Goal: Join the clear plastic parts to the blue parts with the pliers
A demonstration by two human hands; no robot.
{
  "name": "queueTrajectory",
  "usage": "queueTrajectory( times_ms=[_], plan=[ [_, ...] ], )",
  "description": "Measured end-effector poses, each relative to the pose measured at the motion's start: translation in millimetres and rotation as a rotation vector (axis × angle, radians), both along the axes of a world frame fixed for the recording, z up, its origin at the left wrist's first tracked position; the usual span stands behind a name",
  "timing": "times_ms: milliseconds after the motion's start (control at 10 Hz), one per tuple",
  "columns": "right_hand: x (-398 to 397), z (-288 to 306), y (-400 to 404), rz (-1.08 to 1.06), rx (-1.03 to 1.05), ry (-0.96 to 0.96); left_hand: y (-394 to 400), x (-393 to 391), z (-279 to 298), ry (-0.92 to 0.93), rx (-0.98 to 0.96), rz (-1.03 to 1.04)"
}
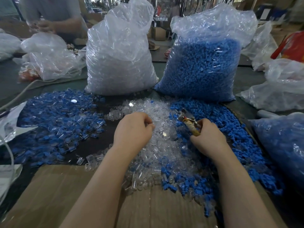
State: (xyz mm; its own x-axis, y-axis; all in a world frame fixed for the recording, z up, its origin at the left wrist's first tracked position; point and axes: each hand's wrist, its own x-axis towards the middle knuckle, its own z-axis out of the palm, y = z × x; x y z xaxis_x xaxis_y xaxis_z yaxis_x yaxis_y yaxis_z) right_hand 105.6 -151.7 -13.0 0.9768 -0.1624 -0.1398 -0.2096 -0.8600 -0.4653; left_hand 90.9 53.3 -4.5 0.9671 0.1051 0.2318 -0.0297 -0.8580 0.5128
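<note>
Right hand [208, 137] grips the pliers [189, 120], fingers curled round the handles. Left hand [133, 129] rests on the clear plastic parts [158, 145], fingers curled; blue parts [230, 125] lie right

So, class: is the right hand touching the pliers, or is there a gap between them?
Touching. The head view shows the right hand with its fingers curled round the handles of the pliers, whose metal head sticks out above the fist.
</note>
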Motion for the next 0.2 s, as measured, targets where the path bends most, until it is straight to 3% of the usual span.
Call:
queueTrajectory(
  times_ms=[100,200],
  plan=[
    [2,-1,-4,-0.007,0.070,0.108,-16,-3,4,0.004,-0.013,-0.078],
    [2,0,-5,0.007,-0.013,0.126,-26,-10,15,-0.013,0.005,-0.137]
  ],
)
